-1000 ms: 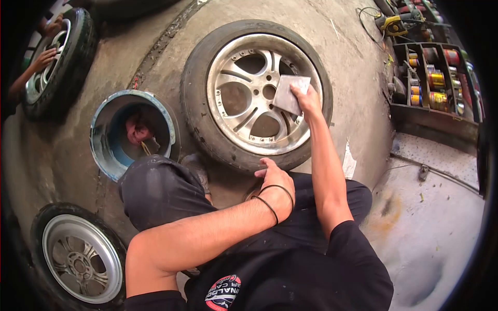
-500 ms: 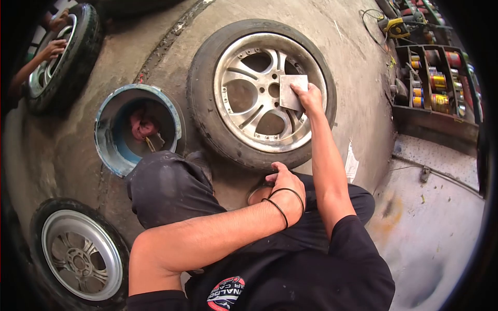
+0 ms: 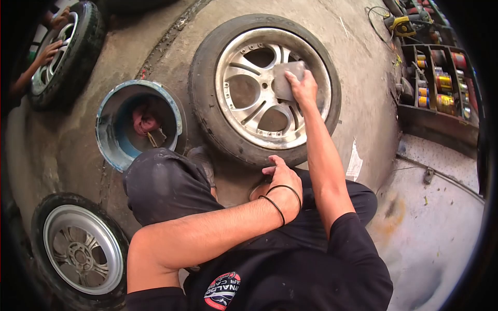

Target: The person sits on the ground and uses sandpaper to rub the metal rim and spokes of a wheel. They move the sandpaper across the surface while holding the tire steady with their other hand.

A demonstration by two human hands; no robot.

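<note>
While its thumb lies across the upper face of a thin, flat, squarish grey sheet (image 3: 286, 78), the right hand (image 3: 303, 89) keeps its other fingers closed at the sheet's right edge, partly out of sight, so the sheet is gripped. The sheet lies over the spokes of a metal wheel rim (image 3: 267, 98), beside the hub; sheet and hand together cover some of the spokes. The rim is dull silver with smudged patches, broad split spokes, rounded openings and a ring of small bolts. Around it sits a black rubber tyre (image 3: 206, 98), dusty on the sidewall, flat on the rough, stained concrete floor (image 3: 171, 57).

The left hand (image 3: 284, 181) hangs at the tyre's near edge, its fingers loosely bent and apart; whether they touch the rubber, I cannot tell. Two thin black bands circle its wrist.

Left of the tyre stands a round, blue-stained bucket (image 3: 108, 150) with a crumpled reddish cloth (image 3: 146, 120) inside; the person's dark-trousered knee (image 3: 161, 179) hides part of its near rim. Another wheel (image 3: 85, 254) lies lower left, and upper left someone else's hand (image 3: 50, 53) touches a tilted one. Rightward, a compartmented box (image 3: 438, 119) holds cans and rolls.
</note>
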